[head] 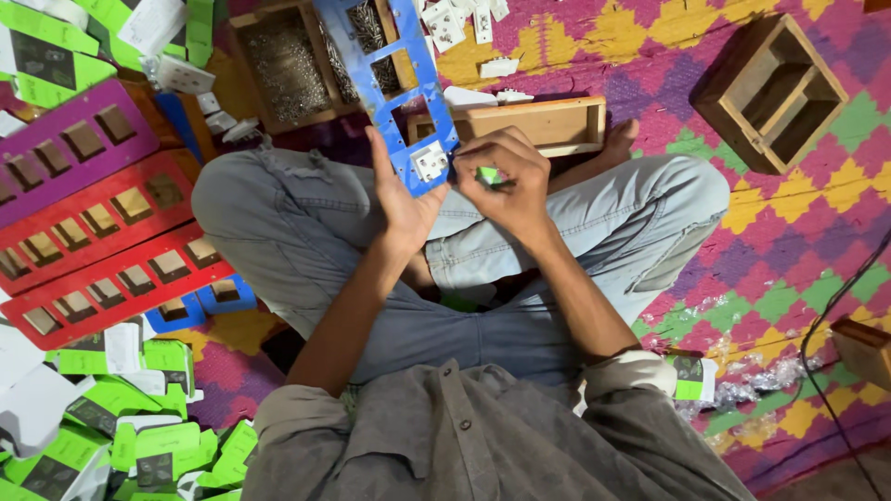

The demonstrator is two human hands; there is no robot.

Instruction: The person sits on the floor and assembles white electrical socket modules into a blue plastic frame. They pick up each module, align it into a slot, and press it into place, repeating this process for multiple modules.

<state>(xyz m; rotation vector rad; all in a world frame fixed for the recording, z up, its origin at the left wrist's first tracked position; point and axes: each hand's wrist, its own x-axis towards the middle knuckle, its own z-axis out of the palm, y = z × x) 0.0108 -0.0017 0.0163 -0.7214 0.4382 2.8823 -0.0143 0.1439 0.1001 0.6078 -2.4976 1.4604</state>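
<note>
I sit cross-legged on a patterned mat. My left hand (401,199) grips the near end of a long blue plastic plate (390,83) with rectangular cut-outs, held tilted away from me. A white switch module (430,162) sits in the plate's nearest opening. My right hand (506,176) is closed beside that module, pinching a small green-tipped object (486,173) that I cannot identify; most of it is hidden by the fingers.
Red and purple plates (102,269) fitted with modules lie at left. Green-and-white small boxes (139,427) pile at lower left. A wooden tray of screws (288,65), a flat wooden box (538,125) and a compartmented wooden box (770,93) stand ahead. A black cable (826,343) runs at right.
</note>
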